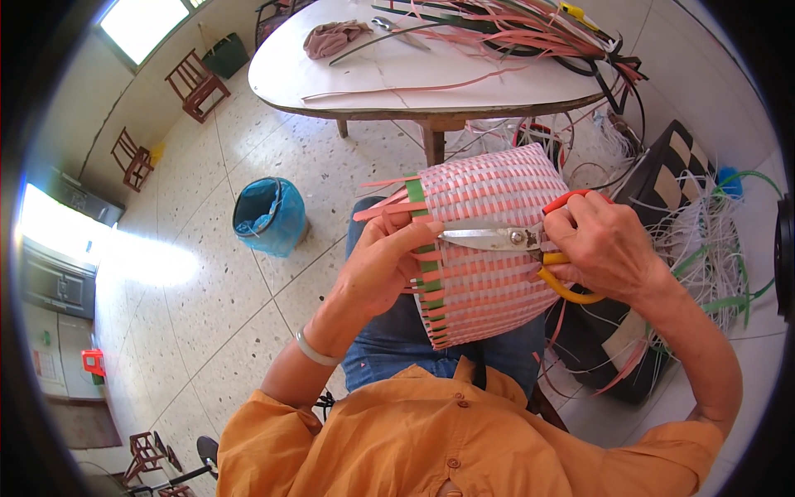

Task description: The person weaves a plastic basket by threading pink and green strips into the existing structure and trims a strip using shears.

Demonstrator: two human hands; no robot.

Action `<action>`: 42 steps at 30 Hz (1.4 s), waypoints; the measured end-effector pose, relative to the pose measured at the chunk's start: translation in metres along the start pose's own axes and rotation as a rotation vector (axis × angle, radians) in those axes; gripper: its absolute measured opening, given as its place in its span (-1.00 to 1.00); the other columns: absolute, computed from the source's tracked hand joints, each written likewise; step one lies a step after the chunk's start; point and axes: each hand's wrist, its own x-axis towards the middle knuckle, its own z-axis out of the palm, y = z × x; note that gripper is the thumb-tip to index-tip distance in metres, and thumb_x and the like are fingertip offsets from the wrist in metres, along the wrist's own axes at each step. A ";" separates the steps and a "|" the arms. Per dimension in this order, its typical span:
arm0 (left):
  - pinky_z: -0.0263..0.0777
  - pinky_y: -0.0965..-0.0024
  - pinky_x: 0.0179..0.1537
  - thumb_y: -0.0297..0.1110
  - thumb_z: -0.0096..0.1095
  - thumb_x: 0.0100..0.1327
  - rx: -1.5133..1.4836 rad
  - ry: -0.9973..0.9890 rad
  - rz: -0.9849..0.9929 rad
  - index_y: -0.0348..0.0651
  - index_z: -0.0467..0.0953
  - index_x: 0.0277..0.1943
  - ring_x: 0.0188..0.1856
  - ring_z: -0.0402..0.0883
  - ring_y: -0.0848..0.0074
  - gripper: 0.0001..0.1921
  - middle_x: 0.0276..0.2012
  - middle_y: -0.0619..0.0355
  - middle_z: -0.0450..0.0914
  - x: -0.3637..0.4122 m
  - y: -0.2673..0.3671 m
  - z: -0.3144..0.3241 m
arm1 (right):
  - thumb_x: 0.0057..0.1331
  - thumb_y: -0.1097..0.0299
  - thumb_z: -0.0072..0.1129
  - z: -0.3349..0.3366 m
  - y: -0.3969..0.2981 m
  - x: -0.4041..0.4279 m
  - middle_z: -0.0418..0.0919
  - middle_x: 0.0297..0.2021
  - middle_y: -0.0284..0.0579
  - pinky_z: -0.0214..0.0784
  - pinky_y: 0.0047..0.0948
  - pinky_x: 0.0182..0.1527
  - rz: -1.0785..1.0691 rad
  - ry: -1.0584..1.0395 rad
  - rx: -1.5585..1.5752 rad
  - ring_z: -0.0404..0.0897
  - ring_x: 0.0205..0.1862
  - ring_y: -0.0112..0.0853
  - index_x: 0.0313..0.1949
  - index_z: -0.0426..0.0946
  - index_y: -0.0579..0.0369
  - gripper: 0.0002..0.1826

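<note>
A pink and white woven strip basket (497, 186) lies on its side across my lap, with a green strip along its left edge. My left hand (391, 258) grips that edge, its thumb beside the tips of the scissors. Pink strip ends (388, 211) stick out to the left above my fingers. In my right hand (596, 239) are scissors (490, 237) with one red and one yellow handle. Their blades lie over the basket's side, pointing left, and look nearly closed together. Where the tips meet the strip is partly hidden by my left thumb.
A white-topped table (348, 84) ahead bears a bundle of strips (540, 31), a crumpled cloth (335, 38) and a metal tool (400, 32). A blue-lined bin (270, 217) stands on the floor to the left. At right, loose strips (714, 261) lie over a black and beige woven object (658, 174).
</note>
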 end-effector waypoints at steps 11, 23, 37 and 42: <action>0.61 0.26 -0.10 -0.42 0.13 0.38 -0.159 -0.099 -0.104 -0.25 0.47 0.13 -0.10 0.68 0.42 -0.71 -0.04 0.07 0.65 0.004 0.000 -0.013 | 0.02 -0.02 0.44 -0.001 0.001 -0.012 0.49 -0.46 -0.12 0.47 -0.32 -0.44 0.053 0.021 0.049 0.58 -0.45 -0.22 -0.34 0.42 0.09 -0.51; 0.50 0.53 -0.48 -0.43 0.14 0.37 0.193 0.041 0.094 -0.30 0.55 -0.05 -0.45 0.59 0.63 -0.83 -0.31 0.16 0.65 0.003 -0.007 -0.011 | 0.23 0.10 0.41 0.040 -0.050 -0.217 0.34 -0.66 -0.16 0.19 -0.40 -0.48 1.272 -0.045 0.657 0.23 -0.54 -0.52 -0.46 0.42 0.22 -0.55; 0.52 0.51 -0.41 -0.38 0.23 0.34 0.190 -0.069 0.053 -0.34 0.59 -0.17 -0.39 0.60 0.62 -0.83 -0.31 0.17 0.63 -0.003 -0.005 -0.009 | 0.21 -0.01 0.32 0.094 -0.055 -0.420 0.56 -0.45 0.31 0.33 0.14 -0.28 1.383 -0.392 0.116 0.53 -0.32 0.28 -0.25 0.35 0.21 -0.49; 0.65 0.33 -0.22 -0.38 0.20 0.36 0.159 0.030 0.073 -0.37 0.56 -0.07 -0.25 0.71 0.43 -0.78 -0.18 0.03 0.67 0.005 -0.011 -0.003 | 0.21 0.12 0.36 0.126 -0.047 -0.445 0.55 -0.45 0.27 0.35 0.03 -0.29 1.377 -0.293 0.153 0.54 -0.35 0.23 -0.26 0.30 0.22 -0.53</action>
